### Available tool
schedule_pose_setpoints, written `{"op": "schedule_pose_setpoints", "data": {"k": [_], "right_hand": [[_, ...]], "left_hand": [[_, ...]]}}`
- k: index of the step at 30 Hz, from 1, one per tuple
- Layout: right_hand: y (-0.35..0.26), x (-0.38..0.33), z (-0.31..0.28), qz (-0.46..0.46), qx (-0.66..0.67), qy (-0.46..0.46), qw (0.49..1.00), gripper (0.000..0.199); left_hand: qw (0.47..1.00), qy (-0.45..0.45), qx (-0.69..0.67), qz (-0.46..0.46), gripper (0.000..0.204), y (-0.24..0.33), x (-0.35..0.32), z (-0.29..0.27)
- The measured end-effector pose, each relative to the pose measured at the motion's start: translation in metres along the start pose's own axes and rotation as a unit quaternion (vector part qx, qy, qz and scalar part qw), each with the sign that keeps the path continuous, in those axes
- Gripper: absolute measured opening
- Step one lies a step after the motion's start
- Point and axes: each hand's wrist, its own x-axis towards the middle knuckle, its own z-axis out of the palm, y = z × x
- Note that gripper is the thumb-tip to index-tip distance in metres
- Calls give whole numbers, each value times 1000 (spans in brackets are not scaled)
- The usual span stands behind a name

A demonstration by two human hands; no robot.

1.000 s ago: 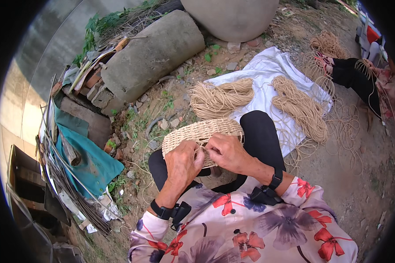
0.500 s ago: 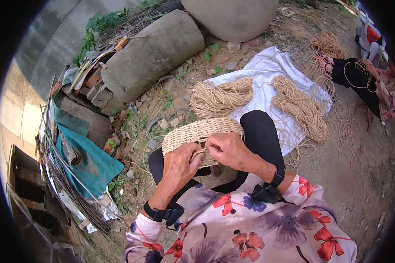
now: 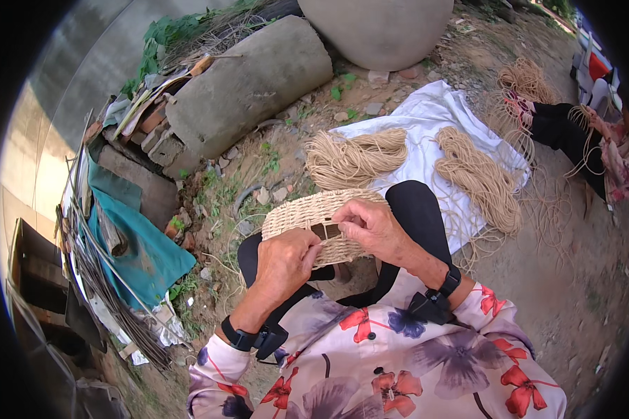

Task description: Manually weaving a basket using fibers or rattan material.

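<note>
A pale woven straw piece [image 3: 293, 215] lies across my lap, its rows of braided cord running lengthwise. Near its middle is a dark opening crossed by a few thin strands. At the left edge of this gap my left hand [image 3: 284, 260] is closed, thumb and fingers pressed on the weave. My right hand [image 3: 372, 227] sits at the gap's right side, fingers curled into a pinch; any strand between its fingertips is too small to make out. Both wrists wear black straps with small boxes.
Two bundles of tan cord [image 3: 356, 157] [image 3: 476, 178] lie on a white sheet [image 3: 426, 112] ahead. Loose cord trails over the dirt at right, where another person [image 3: 569, 133] sits with more cord. At left are a concrete cylinder [image 3: 251, 84], teal cloth [image 3: 136, 234] and sticks.
My hands have moved apart from where they met over the weave, my right hand slightly up and right. The opening between them now shows. The other person's hand has shifted a little.
</note>
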Motion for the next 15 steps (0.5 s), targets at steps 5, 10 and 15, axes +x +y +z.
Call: {"op": "schedule_pose_setpoints", "data": {"k": [5,10,15], "right_hand": [[20,5,10,-146,-46,-46,987,11],[26,2,4,-74,-28,-87,993,12],[25,-12,2,15,29,-43,999,12]], "left_hand": [[992,52,60,94,11,-7,2,11],[992,61,44,104,15,-9,2,9],[990,67,-99,-77,23,-28,-7,1]]}}
